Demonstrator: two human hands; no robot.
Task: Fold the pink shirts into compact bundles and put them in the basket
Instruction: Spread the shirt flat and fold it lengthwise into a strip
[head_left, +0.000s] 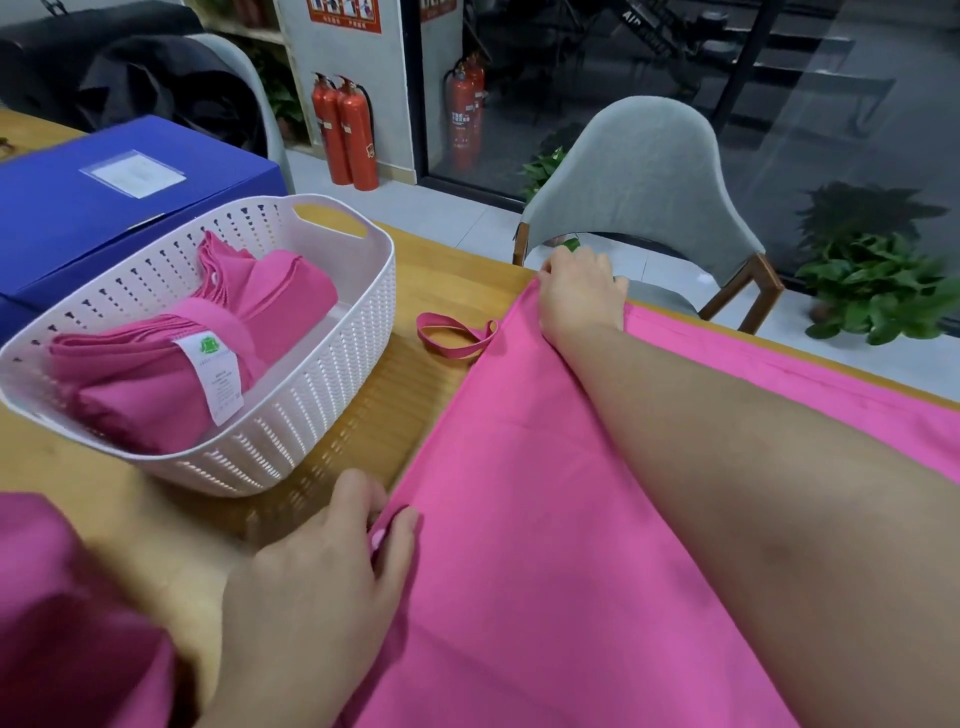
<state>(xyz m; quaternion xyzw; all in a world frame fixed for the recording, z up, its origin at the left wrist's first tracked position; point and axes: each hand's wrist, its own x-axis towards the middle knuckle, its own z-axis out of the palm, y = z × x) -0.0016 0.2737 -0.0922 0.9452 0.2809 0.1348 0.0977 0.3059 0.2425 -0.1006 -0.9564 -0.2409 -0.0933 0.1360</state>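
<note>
Left hand (332, 566) and right hand (576, 296) are pinching the flat pink cloth shirt's (545, 545) left edge, near and far ends; white perforated plastic basket (332, 395) lying left.

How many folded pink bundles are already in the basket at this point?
2. One bundle with a white label lies at the near end of the basket; the other bundle lies behind it, toward the far handle. More could be hidden underneath.

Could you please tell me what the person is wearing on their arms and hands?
Both hands, left and right, are bare: no gloves, rings or watch visible. The right forearm is uncovered, with no sleeve in view. The left wrist is also bare.
</note>
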